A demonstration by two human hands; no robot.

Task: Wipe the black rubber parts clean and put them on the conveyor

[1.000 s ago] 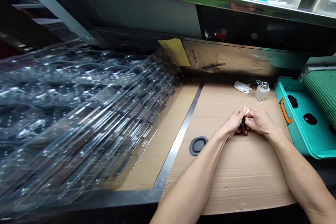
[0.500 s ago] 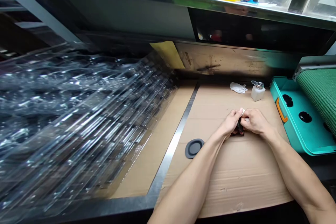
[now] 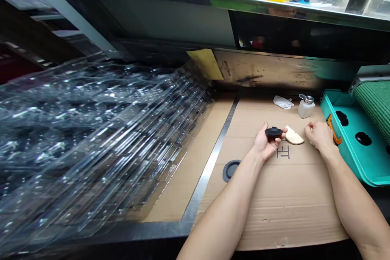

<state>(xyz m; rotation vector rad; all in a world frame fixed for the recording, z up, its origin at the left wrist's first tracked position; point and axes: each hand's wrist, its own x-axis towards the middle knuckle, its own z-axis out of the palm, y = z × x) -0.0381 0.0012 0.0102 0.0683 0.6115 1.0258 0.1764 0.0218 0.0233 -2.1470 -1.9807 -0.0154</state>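
Observation:
My left hand (image 3: 262,145) is closed on a small black round part (image 3: 273,132) with a tab on its rim, held above the cardboard. Just right of it lies a cream, roughly half-round pad (image 3: 294,136). Farther right, my right hand (image 3: 321,136) is curled with its fingertips together; whatever they pinch is too small or hidden to name. A dark grey ring-shaped disc (image 3: 231,170) lies left of my left forearm, which partly covers it.
Clear plastic trays (image 3: 122,142) are stacked at left. Behind my hands are a crumpled white wipe (image 3: 283,102) and a white pump bottle (image 3: 306,107). A teal bin (image 3: 370,176) with black round parts stands at right, beside a green conveyor belt (image 3: 376,97).
My hands have moved apart, the right one toward the teal bin. The black part now shows in my left hand, and the cream pad and dark marks on the cardboard are uncovered.

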